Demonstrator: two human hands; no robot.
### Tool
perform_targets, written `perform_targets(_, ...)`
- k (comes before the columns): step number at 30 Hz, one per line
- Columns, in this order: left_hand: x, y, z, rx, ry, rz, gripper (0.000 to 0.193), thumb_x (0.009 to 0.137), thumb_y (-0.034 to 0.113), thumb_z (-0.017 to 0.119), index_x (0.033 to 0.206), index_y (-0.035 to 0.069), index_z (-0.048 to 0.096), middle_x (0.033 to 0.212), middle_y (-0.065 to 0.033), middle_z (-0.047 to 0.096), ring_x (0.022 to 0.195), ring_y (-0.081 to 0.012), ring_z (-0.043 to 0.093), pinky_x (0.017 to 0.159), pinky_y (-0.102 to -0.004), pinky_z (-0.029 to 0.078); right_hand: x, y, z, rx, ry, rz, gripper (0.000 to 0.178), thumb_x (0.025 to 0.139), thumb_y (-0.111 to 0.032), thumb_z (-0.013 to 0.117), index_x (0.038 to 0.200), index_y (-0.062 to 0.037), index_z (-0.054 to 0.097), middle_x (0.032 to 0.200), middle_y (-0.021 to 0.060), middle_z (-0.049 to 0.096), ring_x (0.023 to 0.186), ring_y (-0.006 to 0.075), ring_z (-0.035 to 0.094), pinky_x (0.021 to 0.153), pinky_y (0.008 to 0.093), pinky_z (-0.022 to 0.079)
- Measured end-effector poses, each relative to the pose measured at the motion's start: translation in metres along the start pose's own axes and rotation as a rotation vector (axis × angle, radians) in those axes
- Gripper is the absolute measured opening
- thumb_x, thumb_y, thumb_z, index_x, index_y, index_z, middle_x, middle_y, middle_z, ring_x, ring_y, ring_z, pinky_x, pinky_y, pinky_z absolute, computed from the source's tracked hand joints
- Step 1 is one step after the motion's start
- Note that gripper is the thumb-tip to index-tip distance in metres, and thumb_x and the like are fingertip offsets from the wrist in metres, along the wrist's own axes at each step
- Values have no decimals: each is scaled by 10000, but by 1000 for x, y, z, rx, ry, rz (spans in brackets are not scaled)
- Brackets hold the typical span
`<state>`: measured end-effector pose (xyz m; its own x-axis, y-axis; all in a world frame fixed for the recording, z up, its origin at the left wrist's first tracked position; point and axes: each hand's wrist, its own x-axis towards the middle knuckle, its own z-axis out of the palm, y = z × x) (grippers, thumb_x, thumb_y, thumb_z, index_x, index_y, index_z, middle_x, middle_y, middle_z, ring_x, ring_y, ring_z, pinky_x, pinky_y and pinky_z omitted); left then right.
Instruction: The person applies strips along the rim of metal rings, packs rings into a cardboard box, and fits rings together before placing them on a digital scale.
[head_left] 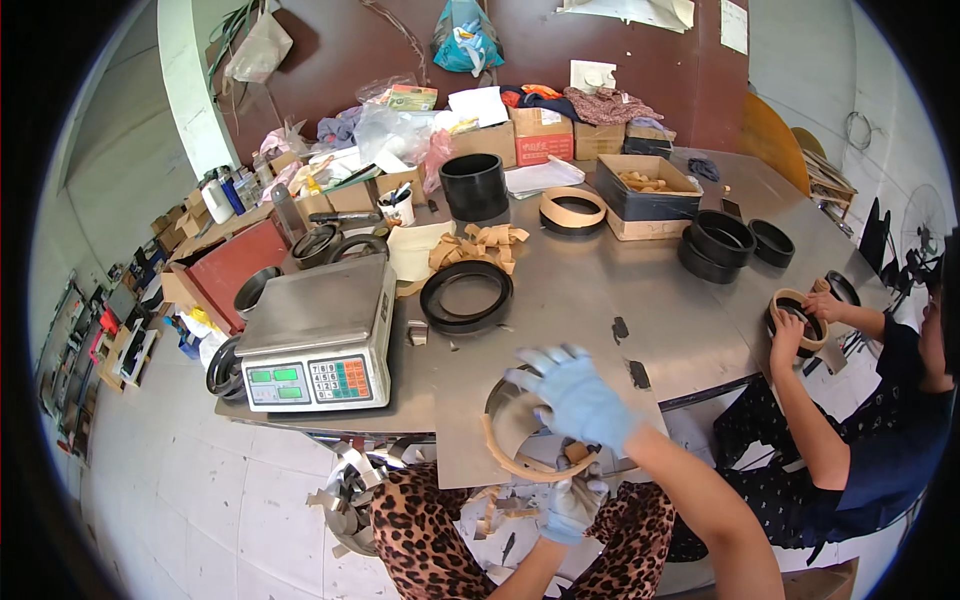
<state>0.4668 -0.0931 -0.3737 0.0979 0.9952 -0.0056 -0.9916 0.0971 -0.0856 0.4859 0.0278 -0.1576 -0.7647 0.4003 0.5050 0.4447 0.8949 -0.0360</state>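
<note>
While left hand (pixel 577 505) holds ring (pixel 506 457), pale floor (pixel 215 480) underlies metal table (pixel 560 290).

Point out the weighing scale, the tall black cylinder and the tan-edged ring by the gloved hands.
Weighing scale (pixel 316 325): head view, on its metal pan.
Tall black cylinder (pixel 474 196): head view, on its outer wall.
Tan-edged ring (pixel 519 467): head view, on its near tan rim.

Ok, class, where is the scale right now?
In the head view, the scale stands at the near left corner of the table, left of the black ring by the tan strips.
</note>
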Motion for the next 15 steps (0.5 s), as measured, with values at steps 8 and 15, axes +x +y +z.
perform_targets(8,-5,-3,37,12,-18,116,606,831,193,690,1381,165,438,1211,-94,578,1020,-242,548,769,-317,513,62,34,66,40,-596,-136,330,779,-121,616,1101,-178,660,1033,59,648,1057,237,585,904,421,384)
perform_targets(15,-11,56,52,161,197,-206,653,813,193,620,1410,74,385,1151,-165,554,873,-223,509,647,-216,456,37,63,42,-89,-601,114,292,753,-112,623,1035,-174,659,994,62,647,1011,257,606,881,475,374)
